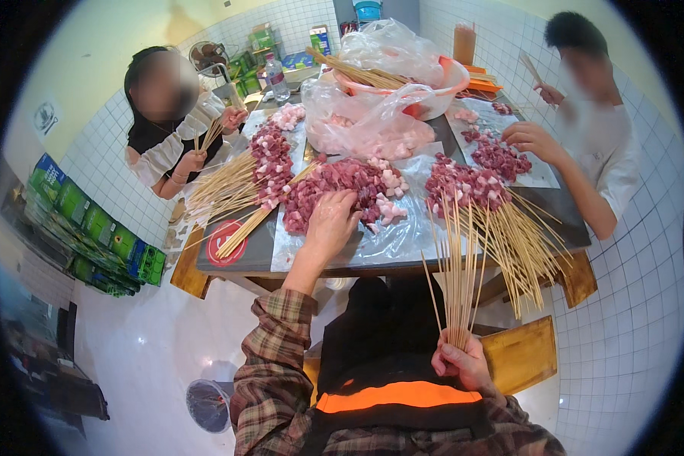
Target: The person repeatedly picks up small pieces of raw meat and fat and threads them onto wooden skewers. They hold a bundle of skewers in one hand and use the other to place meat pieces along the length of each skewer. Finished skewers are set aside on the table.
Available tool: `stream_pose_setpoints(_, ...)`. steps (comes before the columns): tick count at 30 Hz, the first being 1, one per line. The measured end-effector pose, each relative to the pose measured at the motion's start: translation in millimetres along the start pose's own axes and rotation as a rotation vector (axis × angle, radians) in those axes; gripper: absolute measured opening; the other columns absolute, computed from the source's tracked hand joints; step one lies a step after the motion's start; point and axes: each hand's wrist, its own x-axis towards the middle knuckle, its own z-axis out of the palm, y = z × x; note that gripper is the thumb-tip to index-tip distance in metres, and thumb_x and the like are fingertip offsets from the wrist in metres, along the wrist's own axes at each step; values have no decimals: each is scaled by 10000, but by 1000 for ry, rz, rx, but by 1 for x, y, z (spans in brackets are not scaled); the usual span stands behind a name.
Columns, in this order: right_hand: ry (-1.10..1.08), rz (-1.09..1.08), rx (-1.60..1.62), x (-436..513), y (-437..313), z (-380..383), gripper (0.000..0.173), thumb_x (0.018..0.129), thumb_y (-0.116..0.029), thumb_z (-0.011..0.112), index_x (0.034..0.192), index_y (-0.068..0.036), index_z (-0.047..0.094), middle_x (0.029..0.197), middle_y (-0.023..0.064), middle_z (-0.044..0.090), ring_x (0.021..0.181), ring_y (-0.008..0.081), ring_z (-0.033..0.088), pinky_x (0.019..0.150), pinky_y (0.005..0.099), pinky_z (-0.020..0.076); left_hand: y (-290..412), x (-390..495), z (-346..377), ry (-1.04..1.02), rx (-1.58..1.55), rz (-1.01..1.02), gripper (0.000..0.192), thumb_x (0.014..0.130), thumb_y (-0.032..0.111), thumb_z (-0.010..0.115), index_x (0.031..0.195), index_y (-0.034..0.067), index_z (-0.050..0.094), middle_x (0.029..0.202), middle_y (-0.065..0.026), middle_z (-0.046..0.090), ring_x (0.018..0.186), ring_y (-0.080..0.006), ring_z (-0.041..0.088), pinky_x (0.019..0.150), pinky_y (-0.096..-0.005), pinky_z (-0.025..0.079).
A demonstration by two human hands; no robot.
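Note:
My left hand (pixel 332 221) rests at the near side of a heap of diced raw red meat (pixel 342 179), its fingertips in the pieces; whether they grip a piece cannot be made out. Pale fat cubes (pixel 392 208) lie along the heap's right side. My right hand (pixel 463 360), low in front of me, is closed around a fanned bundle of thin wooden skewers (pixel 457 285) pointing up and away. Beyond their tips, threaded meat skewers (pixel 467 181) are piled on the plastic sheet (pixel 415 246), bare ends hanging over the table's near edge. More threaded skewers (pixel 271 162) lie left of the heap.
A clear plastic bag of pale cubes (pixel 370 128) stands mid-table before an orange basin (pixel 453 77). A person (pixel 171 119) at left holds skewers; another person (pixel 595 137) at right reaches to meat. A water bottle (pixel 276 78), wooden stool (pixel 518 356) and bin (pixel 208 406) are around.

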Motion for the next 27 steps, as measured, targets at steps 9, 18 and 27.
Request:
stream_pose_setpoints(9,-2,-46,28,-28,10,3,205,1038,-193,647,1169,-71,546,754,96,640,614,114,567,501,226,348,21,-15,-13,-110,-59,20,358,831,78,723,1174,-8,663,1125,-196,695,1114,-391,617,1012,-475,488)
stream_pose_setpoints(18,2,-103,-17,-44,11,11,201,1032,-184,650,1152,-72,535,761,110,640,606,116,554,504,228,333,0,-11,-17,169,103,-63,361,874,85,686,1209,-37,635,1247,-232,643,1196,-422,553,1054,-484,461)
stream_pose_setpoints(27,72,-52,-93,-48,7,18,174,1018,-200,618,1108,-58,572,765,106,640,612,108,515,523,219,324,20,-31,-1,86,-56,-8,319,902,23,629,1219,26,663,1096,-176,698,1049,-391,640,924,-472,534)
